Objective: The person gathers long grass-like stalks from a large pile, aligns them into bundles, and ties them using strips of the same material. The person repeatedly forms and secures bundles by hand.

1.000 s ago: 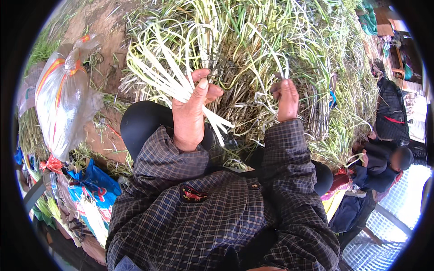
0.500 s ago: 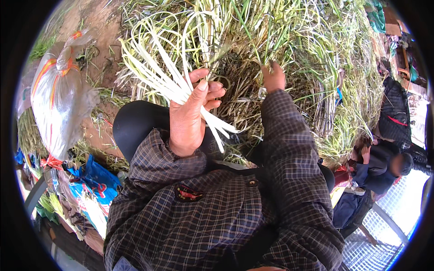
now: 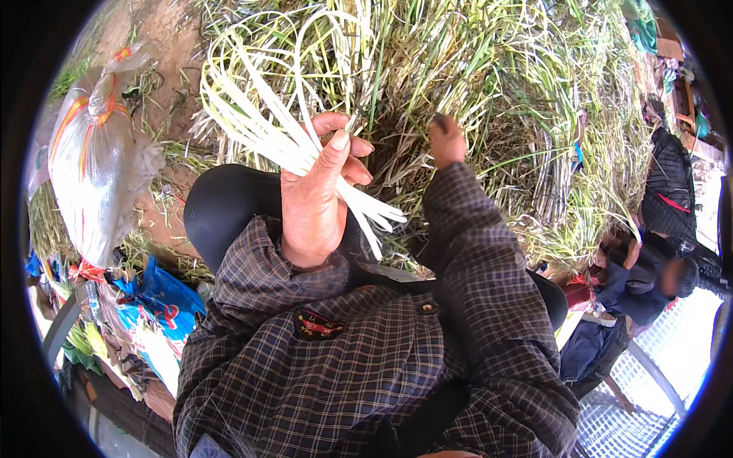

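Note:
My left hand (image 3: pixel 317 195) is closed around a bunch of pale stalks (image 3: pixel 263 137), long and whitish green. Their thin ends curl away to the upper left, and the thicker white ends stick out below my fingers on the right. The thumb lies across the bunch. Over the heap of cut green and straw-coloured stalks (image 3: pixel 504 84), my right hand (image 3: pixel 448 142) reaches forward, its fingers smeared by motion. Whether that hand holds anything cannot be made out.
A tied, translucent plastic sack (image 3: pixel 90 175) stands at the left, above a blue bag (image 3: pixel 164 298) and other bags. Another person (image 3: pixel 641 271) sits at the right beside the heap. My dark-clad knee (image 3: pixel 225 206) is next to my left forearm.
My right hand has moved slightly left and nearer to my left hand over the heap. My left hand keeps the bunch and has shifted only a little left.

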### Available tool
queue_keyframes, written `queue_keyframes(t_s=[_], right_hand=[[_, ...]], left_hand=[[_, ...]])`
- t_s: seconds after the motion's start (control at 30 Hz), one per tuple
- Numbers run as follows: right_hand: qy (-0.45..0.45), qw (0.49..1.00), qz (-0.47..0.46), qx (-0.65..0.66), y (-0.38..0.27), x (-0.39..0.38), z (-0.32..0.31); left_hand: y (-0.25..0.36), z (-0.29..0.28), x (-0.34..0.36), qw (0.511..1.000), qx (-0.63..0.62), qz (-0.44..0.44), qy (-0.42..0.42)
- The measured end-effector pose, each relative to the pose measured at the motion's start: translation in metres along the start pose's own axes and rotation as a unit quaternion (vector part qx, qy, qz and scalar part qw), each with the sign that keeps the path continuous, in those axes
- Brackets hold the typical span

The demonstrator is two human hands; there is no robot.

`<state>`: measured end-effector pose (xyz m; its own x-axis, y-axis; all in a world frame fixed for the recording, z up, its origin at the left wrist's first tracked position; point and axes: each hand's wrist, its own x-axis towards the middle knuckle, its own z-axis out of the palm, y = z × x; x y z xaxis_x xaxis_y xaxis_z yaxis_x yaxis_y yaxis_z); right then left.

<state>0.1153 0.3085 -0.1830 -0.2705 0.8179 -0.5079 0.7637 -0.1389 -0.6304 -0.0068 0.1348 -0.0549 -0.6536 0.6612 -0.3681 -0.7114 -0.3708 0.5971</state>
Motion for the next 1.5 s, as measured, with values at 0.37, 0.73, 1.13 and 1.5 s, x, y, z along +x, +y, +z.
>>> queue_keyframes(t_s=[0.37,0.73,1.13,1.5], right_hand=[[0.009,0.996,0.071,0.053,0.020,0.037,0.008],[0.126,0.832,-0.258,0.475,-0.052,-0.050,-0.120],[0.164,0.910,-0.287,0.249,-0.033,-0.093,-0.109],[0.132,0.936,-0.239,0.223,-0.037,-0.108,-0.085]], left_hand=[[-0.006,0.004,-0.002,1.000,0.023,-0.011,0.000],[-0.002,0.007,-0.007,0.999,0.006,-0.014,-0.040],[-0.008,0.002,-0.010,0.987,0.080,-0.076,-0.113],[-0.024,0.005,-0.009,0.973,0.109,-0.036,-0.202]])
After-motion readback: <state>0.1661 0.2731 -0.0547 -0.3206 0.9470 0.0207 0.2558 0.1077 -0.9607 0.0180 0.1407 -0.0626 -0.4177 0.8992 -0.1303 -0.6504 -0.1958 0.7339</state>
